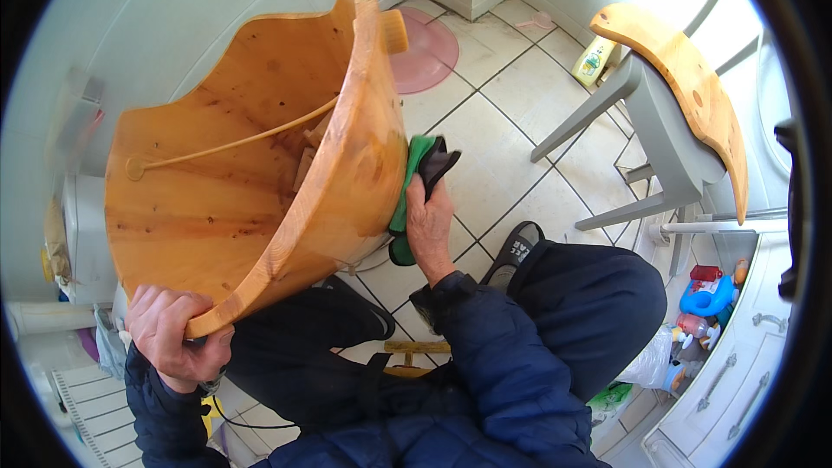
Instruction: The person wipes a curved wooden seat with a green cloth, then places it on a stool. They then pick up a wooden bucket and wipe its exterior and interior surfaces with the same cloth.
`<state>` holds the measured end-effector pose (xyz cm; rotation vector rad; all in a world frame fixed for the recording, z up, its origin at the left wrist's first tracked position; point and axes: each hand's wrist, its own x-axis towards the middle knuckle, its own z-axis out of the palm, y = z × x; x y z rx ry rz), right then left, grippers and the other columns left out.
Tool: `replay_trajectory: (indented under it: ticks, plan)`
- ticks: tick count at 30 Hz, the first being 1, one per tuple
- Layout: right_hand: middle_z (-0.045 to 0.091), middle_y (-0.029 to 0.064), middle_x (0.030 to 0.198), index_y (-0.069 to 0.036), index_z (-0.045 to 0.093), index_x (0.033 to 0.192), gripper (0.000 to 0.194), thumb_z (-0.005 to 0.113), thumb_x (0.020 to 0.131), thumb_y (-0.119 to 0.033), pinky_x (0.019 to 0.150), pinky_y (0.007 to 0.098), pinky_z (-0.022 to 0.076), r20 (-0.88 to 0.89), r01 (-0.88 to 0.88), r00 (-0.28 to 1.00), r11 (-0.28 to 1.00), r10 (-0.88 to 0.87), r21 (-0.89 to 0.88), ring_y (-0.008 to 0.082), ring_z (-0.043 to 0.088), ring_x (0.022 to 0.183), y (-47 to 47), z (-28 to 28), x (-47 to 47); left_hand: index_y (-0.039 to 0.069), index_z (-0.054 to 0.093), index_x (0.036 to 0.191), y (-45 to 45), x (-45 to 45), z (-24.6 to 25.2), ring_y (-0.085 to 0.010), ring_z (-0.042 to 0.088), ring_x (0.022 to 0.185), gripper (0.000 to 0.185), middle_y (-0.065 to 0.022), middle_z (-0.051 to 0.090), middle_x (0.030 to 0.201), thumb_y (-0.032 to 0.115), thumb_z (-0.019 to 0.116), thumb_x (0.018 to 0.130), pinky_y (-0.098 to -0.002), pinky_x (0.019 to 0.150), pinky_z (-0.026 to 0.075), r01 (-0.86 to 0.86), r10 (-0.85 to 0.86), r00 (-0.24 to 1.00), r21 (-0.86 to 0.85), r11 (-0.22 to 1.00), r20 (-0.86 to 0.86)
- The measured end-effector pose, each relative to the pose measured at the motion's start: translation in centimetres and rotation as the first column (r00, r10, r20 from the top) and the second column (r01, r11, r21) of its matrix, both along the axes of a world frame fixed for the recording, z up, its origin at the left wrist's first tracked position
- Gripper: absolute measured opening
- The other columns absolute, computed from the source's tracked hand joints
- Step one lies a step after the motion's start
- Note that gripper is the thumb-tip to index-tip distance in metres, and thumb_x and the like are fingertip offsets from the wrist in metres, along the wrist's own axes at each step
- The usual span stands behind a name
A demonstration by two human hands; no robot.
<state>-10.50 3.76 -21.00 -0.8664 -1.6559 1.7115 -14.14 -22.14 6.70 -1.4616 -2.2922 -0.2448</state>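
Observation:
A large varnished wooden tub stands tilted before me, its inside turned to the left. My left hand grips the near end of its rim, fingers inside and thumb outside. My right hand holds a green and black cloth against the tub's outer wall. Inside the tub a thin wooden rod with a round end reaches across, and small wooden pieces lie at the bottom. The tub's underside is hidden.
A grey plastic stool at the right bears a curved wooden board. Behind it stands a yellow-green bottle. A pink plastic disc lies on the tiles beyond the tub. Several bottles stand by a white cabinet.

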Motion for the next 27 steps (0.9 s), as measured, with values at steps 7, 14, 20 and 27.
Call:
replay_trajectory:
  ticks: [7,14,20,27]
  plan:
    - [0.068,0.0289,0.091,0.001,0.06,0.109,0.038,0.058,0.101,-0.035,0.076,0.0514,0.0488,0.334,-0.102,0.934,0.991,0.125,-0.083,0.0466,0.065,0.084,-0.2,-6.4,1.7,0.009,0.064,0.09,-0.1,0.0,0.1,-0.0255,0.056,0.057,0.031,-0.0054,0.064,0.07,0.035,0.079,0.082,-0.0378,0.059,0.041,-0.004,0.004,1.0,-0.013,1.0,-0.015]
    - [0.069,0.0197,0.121,0.006,0.053,0.142,0.05,0.058,0.106,-0.028,0.1,0.0382,0.0474,-0.254,0.032,0.966,0.997,-0.049,-0.07,0.0286,0.064,0.11,-2.0,3.5,1.9,0.009,0.062,0.092,-0.3,-0.2,0.0,-0.0253,0.056,0.057,0.032,-0.0048,0.064,0.071,0.036,0.078,0.084,-0.0379,0.059,0.04,0.007,-0.008,1.0,-0.029,1.0,-0.024]
    - [0.072,0.0256,0.101,0.002,0.054,0.136,0.044,0.058,0.103,-0.027,0.084,0.0474,0.0529,0.162,-0.004,0.986,0.989,0.028,-0.147,0.0398,0.071,0.093,-6.9,0.2,4.1,0.009,0.062,0.091,-0.1,0.0,0.0,-0.0257,0.055,0.057,0.033,-0.0052,0.063,0.071,0.038,0.078,0.085,-0.0381,0.059,0.04,-0.006,0.005,0.999,-0.012,1.0,-0.035]
    - [0.065,0.009,0.087,0.005,0.065,0.117,0.038,0.062,0.102,-0.03,0.074,0.036,0.0504,-0.141,-0.004,0.99,0.995,-0.011,-0.101,0.0179,0.057,0.08,2.9,5.6,0.5,0.009,0.062,0.089,-0.2,0.0,-0.1,-0.0257,0.055,0.057,0.03,-0.0062,0.063,0.071,0.033,0.078,0.083,-0.0381,0.059,0.04,-0.005,0.005,1.0,-0.008,1.0,-0.022]
